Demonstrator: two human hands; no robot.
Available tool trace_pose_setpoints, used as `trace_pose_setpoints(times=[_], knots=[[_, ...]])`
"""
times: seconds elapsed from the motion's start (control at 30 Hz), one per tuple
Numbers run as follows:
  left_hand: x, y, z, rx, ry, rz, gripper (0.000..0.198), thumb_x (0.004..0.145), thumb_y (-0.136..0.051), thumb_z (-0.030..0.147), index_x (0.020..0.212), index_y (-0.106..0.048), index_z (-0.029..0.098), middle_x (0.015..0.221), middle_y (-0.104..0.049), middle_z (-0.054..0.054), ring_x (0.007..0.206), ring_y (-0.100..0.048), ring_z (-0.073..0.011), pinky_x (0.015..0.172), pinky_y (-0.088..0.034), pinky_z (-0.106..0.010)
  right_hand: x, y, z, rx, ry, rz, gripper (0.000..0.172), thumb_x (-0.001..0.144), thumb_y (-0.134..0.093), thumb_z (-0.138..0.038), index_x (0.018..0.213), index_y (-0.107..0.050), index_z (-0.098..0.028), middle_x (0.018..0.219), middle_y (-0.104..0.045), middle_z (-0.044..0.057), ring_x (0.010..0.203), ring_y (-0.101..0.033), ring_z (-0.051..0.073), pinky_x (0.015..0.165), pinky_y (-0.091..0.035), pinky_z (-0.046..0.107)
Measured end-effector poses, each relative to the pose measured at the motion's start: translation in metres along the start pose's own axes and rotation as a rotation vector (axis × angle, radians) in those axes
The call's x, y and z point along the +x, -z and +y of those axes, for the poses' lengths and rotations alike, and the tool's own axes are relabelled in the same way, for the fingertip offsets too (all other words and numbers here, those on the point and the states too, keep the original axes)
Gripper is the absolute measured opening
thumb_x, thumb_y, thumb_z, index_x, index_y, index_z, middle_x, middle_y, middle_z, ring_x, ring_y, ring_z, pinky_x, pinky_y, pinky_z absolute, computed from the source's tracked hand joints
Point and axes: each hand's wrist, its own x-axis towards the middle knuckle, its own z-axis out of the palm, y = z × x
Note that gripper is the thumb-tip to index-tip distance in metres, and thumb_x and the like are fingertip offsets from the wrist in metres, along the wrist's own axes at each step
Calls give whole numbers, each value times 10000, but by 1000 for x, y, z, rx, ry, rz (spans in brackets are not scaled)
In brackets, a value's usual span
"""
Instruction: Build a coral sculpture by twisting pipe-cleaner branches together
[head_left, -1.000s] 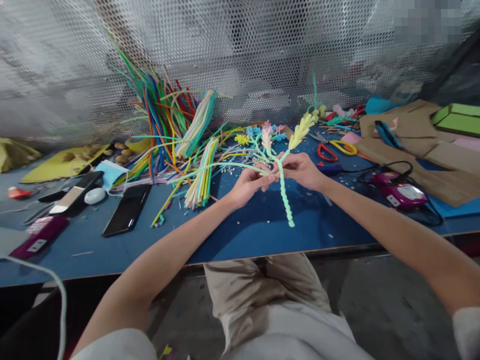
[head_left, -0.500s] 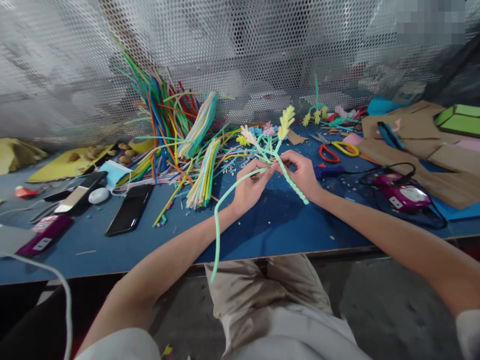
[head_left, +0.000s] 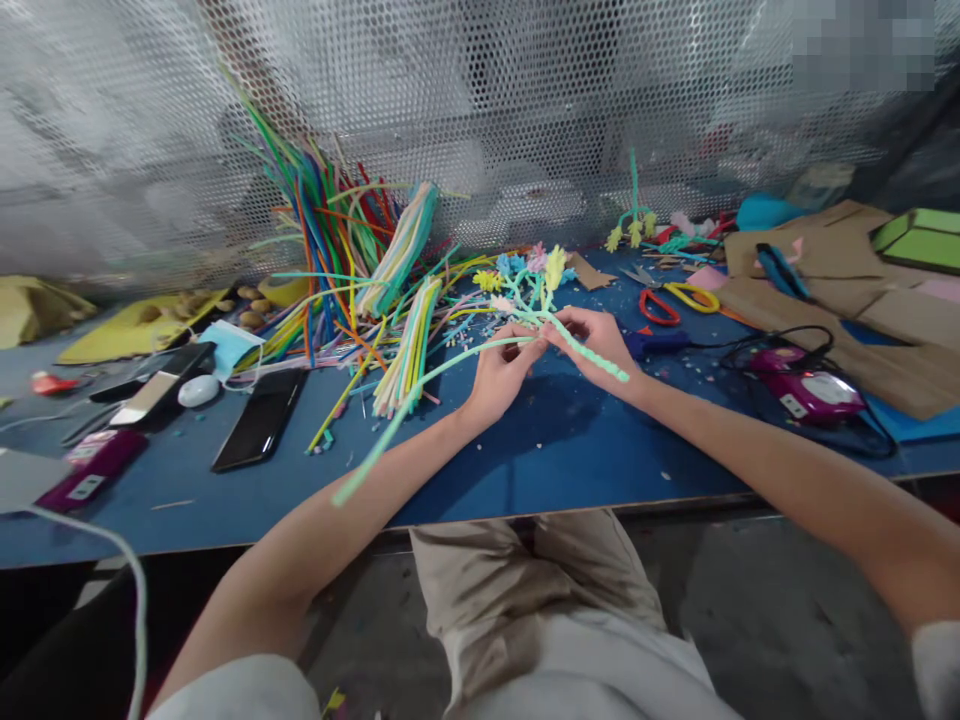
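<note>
Head view: since the earlier frame, the free end of the loose green strand point(head_left: 410, 399) swings up and leftward, and the twisted green stem point(head_left: 592, 356) tips flatter. The left hand point(head_left: 501, 380) pinches the strand; the right hand point(head_left: 604, 340), nearer the stem, grasps it. Held above the table point(head_left: 525, 470), the stem slopes from the yellow flower head point(head_left: 554, 268) down rightward across the right hand; the strand trails left.

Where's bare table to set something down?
Two patches, a few specks aside: table between left arm and right arm; and between phone and left arm, though the green stem hangs over part. Crowded: pipe cleaners behind that second patch; scissors, cardboard, purple device far right.
</note>
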Motion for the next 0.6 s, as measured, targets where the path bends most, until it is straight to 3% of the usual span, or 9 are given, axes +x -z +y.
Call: trace_pose_setpoints(times=[0.17, 0.37, 0.6], knots=[[4, 2, -7, -217, 126, -54, 377, 787, -851, 519, 798, -665, 191, 579, -517, 35, 499, -425, -92, 497, -327, -259, 6, 6, 11, 327, -139, -163, 430, 758, -872, -602, 831, -793, -186, 746, -688, 4, 602, -504, 114, 598, -425, 283], [3, 2, -4, -266, 108, -84, 332, 771, -886, 435, 754, -675, 179, 617, -555, 17, 564, -474, -91, 549, -378, -254, 5, 1, 13, 481, -221, -112, 392, 645, -964, -533, 821, -811, -217, 712, -679, -14, 593, -513, 100, 579, -440, 266], [2, 3, 3, -372, 307, -213, 396, 719, -921, 450, 699, -680, 137, 645, -587, -25, 616, -526, -109, 615, -452, -286, 1, 2, 2, 542, -232, -248, 381, 721, -926, -537, 908, -815, -224, 713, -662, -19, 551, -451, 78, 471, -323, 240]])
